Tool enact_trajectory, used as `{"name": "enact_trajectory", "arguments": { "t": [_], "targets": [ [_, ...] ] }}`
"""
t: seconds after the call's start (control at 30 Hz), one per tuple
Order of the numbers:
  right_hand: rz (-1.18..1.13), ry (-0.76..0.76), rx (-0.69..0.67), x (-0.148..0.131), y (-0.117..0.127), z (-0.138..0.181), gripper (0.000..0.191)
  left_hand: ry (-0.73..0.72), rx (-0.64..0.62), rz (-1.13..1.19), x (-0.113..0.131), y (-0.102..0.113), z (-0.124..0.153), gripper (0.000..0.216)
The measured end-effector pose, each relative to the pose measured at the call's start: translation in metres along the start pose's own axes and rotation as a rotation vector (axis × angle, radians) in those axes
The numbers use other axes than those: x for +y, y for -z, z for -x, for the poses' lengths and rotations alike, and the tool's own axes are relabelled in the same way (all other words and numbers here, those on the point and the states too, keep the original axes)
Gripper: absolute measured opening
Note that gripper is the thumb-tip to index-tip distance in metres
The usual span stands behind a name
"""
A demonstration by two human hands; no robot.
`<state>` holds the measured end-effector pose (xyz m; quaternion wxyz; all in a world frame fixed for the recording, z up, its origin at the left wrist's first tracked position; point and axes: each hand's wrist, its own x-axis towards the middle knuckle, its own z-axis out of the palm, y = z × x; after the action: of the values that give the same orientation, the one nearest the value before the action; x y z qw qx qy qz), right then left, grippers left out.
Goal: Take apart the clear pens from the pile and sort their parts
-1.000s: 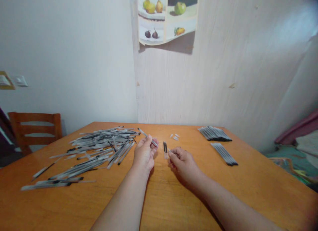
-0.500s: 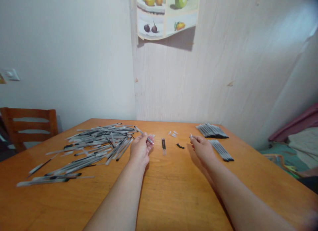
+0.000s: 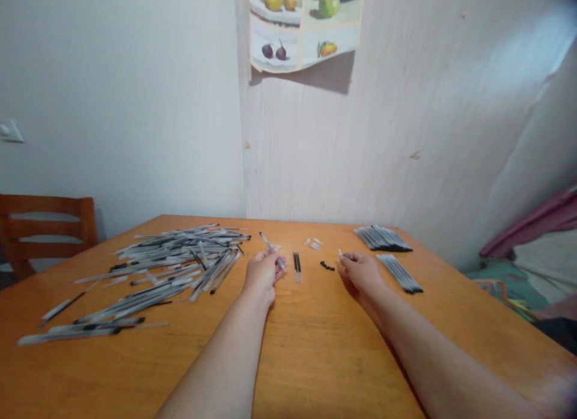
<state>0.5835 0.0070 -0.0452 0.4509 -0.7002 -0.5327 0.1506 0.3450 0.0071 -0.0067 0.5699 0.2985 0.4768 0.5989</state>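
My left hand (image 3: 262,276), left of the table's middle, is closed round a slim clear pen barrel (image 3: 265,239) that slants up and away. Between the thumb and fingertips of my right hand (image 3: 364,273) sits a small whitish cone-shaped pen tip (image 3: 341,254). Dark pen refills (image 3: 297,265) lie side by side between the hands. Beside them is a short row of small black plugs (image 3: 327,266). Farther back lie several small clear tips (image 3: 314,243). A large loose pile of clear and black pen parts (image 3: 180,250) spreads left of my left hand.
On the right, pens lie in two neat rows, a far row (image 3: 383,237) and a nearer row (image 3: 399,273) close to my right hand. A wooden chair (image 3: 47,226) stands beyond the table (image 3: 311,359) at left. Fruit pictures (image 3: 306,28) hang on the wall.
My left hand has shifted slightly right, and the pen barrel in it has tilted more upright. My right hand has moved a little left with the tip. The view has turned slightly.
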Motion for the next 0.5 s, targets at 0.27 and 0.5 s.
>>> {"name": "enact_trajectory", "arguments": {
  "t": [0.27, 0.5],
  "targets": [
    [0.189, -0.021, -0.062, -0.010, -0.006, -0.022, 0.030, 0.003, -0.024, 0.002, -0.007, -0.001, -0.003, 0.020],
    [0.271, -0.055, -0.103, -0.004, -0.020, -0.045, 0.033, -0.022, -0.054, 0.022, -0.011, -0.004, -0.004, 0.023]
  ]
}}
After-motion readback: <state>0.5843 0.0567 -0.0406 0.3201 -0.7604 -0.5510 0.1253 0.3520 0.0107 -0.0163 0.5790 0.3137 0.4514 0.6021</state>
